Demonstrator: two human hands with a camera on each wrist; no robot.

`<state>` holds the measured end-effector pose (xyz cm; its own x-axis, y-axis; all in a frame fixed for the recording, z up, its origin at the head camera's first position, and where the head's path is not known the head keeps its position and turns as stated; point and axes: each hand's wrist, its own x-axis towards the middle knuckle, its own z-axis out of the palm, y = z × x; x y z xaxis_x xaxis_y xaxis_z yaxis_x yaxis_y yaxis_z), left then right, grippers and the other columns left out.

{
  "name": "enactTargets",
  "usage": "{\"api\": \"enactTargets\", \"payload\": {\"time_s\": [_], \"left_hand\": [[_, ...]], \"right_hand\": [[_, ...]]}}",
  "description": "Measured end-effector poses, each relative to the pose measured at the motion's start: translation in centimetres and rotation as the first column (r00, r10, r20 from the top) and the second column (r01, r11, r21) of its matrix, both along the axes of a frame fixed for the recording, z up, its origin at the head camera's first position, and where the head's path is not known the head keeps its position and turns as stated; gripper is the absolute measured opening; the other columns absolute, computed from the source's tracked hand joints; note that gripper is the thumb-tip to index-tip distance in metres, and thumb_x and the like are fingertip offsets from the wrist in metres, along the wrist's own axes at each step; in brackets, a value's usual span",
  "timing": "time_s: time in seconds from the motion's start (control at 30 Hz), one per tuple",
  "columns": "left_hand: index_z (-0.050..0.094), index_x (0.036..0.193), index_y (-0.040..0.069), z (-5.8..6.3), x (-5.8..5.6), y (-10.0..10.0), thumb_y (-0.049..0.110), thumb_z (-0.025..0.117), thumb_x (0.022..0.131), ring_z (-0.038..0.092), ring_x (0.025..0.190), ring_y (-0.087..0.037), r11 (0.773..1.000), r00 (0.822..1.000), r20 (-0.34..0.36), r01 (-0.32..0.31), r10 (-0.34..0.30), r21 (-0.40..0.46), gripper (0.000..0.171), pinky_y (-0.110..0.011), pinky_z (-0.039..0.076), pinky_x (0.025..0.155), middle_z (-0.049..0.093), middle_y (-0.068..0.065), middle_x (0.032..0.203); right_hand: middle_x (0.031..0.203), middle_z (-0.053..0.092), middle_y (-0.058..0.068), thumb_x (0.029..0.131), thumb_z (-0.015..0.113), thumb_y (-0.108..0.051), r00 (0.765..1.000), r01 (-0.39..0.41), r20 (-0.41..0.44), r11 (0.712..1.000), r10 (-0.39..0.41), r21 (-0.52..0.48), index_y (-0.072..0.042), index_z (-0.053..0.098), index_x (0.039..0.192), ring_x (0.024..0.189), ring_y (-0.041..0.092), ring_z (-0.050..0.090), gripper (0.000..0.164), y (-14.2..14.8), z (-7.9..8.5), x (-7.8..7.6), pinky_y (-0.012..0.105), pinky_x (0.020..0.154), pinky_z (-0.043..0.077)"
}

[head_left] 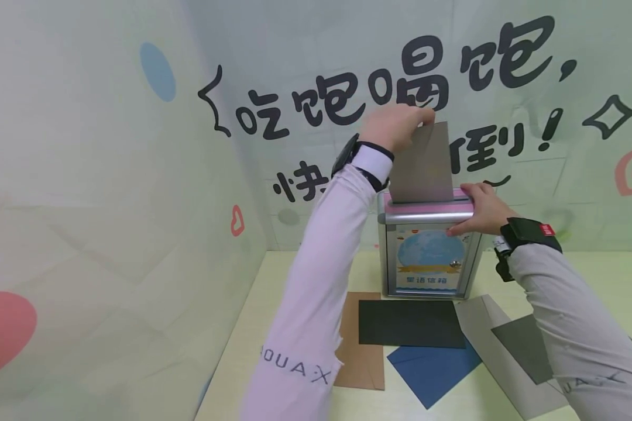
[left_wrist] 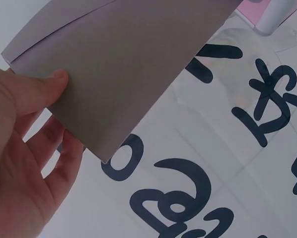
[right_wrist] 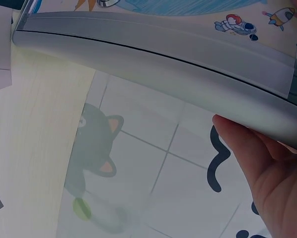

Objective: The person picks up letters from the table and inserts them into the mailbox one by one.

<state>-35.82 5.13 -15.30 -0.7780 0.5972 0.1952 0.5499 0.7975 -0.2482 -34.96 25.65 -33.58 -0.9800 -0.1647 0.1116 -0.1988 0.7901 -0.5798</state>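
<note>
A silver-framed letter box (head_left: 426,257) with a pink top and a printed front stands upright against the back wall. My left hand (head_left: 395,127) pinches the upper end of a grey-brown envelope (head_left: 423,166), which stands upright at the box's top slot; its lower edge is hidden there. In the left wrist view the thumb lies on the envelope's face (left_wrist: 123,64), near its end. My right hand (head_left: 481,211) grips the box's upper right corner, thumb on the front and fingers over the top. The right wrist view shows that hand (right_wrist: 277,178) against the silver side.
In front of the box lie a brown envelope (head_left: 366,368), a black envelope (head_left: 411,324), a blue envelope (head_left: 429,371), a light grey envelope (head_left: 492,351) and a dark grey one (head_left: 526,348), partly overlapping. A printed wall covering (head_left: 216,193) rises behind and left of the table (head_left: 258,304).
</note>
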Motion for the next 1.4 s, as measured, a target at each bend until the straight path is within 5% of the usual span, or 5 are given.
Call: {"api": "enactTargets", "payload": {"time_s": [0.93, 1.2, 1.4], "left_hand": [[0.056, 0.120, 0.031, -6.1, -1.5, 2.5, -0.002, 0.052, 0.084, 0.054, 0.095, -0.007, 0.999, 0.994, 0.106, 0.037, -0.037, 0.007, 0.049, -0.023, 0.045, 0.076, 0.058, 0.009, 0.119], [0.060, 0.105, 0.030, -7.8, -1.4, 3.0, 0.011, 0.053, 0.089, 0.052, 0.084, -0.007, 1.000, 0.997, 0.077, 0.019, -0.019, 0.007, 0.026, -0.029, 0.044, 0.073, 0.062, 0.010, 0.103], [0.058, 0.107, 0.031, -8.8, -2.0, 3.4, 0.010, 0.053, 0.088, 0.053, 0.083, -0.008, 1.000, 0.996, 0.089, 0.014, -0.015, 0.005, 0.029, -0.033, 0.042, 0.078, 0.063, 0.010, 0.100]], "right_hand": [[0.132, 0.019, 0.030, 0.060, 0.082, -0.036, 0.999, -0.003, -0.033, 1.000, 0.003, 0.014, 0.004, 0.020, 0.138, 0.103, 0.042, 0.036, 0.107, 0.1, -0.3, 0.1, 0.057, 0.085, 0.036], [0.133, 0.018, 0.030, 0.060, 0.082, -0.035, 1.000, 0.000, -0.030, 1.000, 0.000, 0.002, 0.003, 0.020, 0.138, 0.105, 0.042, 0.034, 0.106, 0.3, -0.3, -0.3, 0.057, 0.086, 0.035], [0.134, 0.017, 0.030, 0.060, 0.082, -0.034, 1.000, 0.003, -0.031, 1.000, -0.002, 0.006, 0.003, 0.020, 0.138, 0.105, 0.042, 0.035, 0.106, 0.3, -0.1, -0.5, 0.056, 0.086, 0.035]]}}
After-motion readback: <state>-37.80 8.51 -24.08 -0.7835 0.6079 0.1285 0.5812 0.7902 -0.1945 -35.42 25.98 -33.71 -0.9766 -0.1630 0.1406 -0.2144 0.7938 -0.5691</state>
